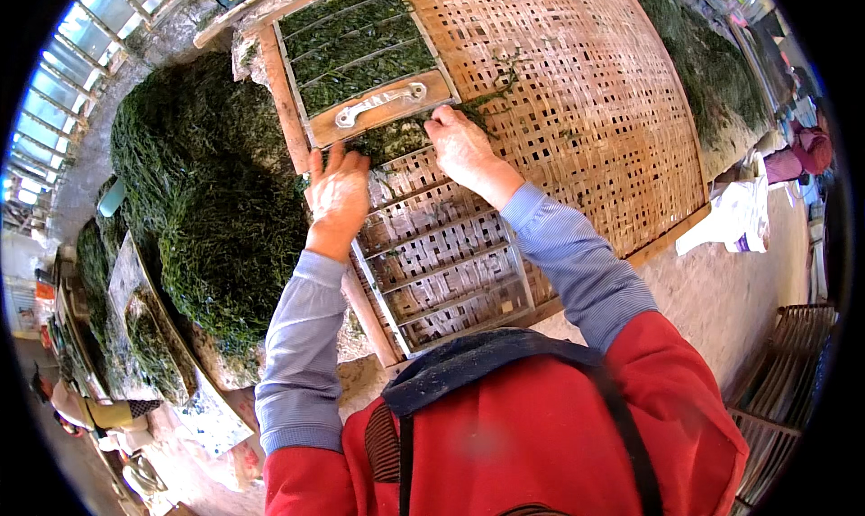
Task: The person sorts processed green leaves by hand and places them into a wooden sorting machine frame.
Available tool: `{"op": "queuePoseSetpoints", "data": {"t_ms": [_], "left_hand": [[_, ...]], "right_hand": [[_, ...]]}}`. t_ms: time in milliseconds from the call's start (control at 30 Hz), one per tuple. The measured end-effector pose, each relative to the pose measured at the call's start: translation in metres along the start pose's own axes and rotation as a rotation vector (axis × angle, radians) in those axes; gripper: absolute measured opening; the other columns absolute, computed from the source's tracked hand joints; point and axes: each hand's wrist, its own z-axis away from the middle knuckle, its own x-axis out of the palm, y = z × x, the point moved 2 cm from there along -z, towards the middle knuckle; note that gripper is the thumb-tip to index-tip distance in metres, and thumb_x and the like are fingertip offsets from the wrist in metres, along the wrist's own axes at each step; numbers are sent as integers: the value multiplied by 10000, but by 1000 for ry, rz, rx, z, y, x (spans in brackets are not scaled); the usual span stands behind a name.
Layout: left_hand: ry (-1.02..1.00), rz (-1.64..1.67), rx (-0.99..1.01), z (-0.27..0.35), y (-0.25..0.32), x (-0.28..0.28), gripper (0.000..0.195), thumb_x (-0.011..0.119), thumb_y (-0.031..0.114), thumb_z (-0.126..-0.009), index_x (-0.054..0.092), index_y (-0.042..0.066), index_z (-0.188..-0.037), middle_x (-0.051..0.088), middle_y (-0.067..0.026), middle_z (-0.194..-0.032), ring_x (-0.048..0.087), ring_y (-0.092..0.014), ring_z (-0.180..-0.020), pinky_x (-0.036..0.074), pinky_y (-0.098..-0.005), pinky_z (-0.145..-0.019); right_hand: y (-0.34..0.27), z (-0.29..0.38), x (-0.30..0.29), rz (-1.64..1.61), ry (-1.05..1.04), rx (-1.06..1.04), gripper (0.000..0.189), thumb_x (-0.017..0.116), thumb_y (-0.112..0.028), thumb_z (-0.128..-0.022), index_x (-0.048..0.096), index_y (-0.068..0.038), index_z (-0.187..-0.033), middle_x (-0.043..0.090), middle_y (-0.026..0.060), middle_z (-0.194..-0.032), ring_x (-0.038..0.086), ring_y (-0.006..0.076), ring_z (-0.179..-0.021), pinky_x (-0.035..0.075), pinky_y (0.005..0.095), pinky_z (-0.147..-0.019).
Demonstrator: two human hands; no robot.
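Across a woven bamboo mat (581,124) in a wooden border lies a divided frame (446,266) with thin crossbars. Dark green leaves (358,43) fill its far sections; the near ones show bare weave. A wooden board with a clear handle (382,104) sits across the frame beyond my hands. Just below it runs a row of loose green leaves (395,138). My left hand (338,188) rests at the row's left end, fingers apart and fingertips on the frame's edge. At the right end, the bunched fingers of my right hand (466,151) pinch leaf strands, some trailing onto the mat.
A large heap of dark green leaves (216,198) rises close on the left. Another leaf pile (709,70) lies beyond the mat's right edge. A white bag (730,222) stands to the right, and slatted racks (777,381) are lower right. Another person (101,411) is at far left.
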Motion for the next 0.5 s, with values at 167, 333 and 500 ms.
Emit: {"op": "queuePoseSetpoints", "data": {"t_ms": [167,333,500], "left_hand": [[94,-23,-118,16,-12,17,314,529,90,-784,633,122,-1079,567,-2,-1165,370,-234,-1288,151,-559,-1068],[168,-58,-212,28,-20,24,368,546,38,-748,634,132,-1093,533,28,-1219,335,-238,-1312,125,-564,-1068],[91,45,-232,22,-19,13,371,555,20,-719,630,104,-1073,528,-10,-1211,367,-247,-1269,226,-543,-1038]], "right_hand": [[-51,5,9,93,287,-426,315,496,-132,-830,552,-88,-1137,513,46,-1172,442,226,-1099,396,411,-872],[-6,8,3,249,182,-242,231,530,-159,-836,621,-109,-1042,557,24,-1114,418,231,-1150,278,510,-957],[18,20,-15,143,81,-162,267,593,-109,-809,616,-97,-1075,550,40,-1188,358,243,-1243,173,608,-1057]]}}
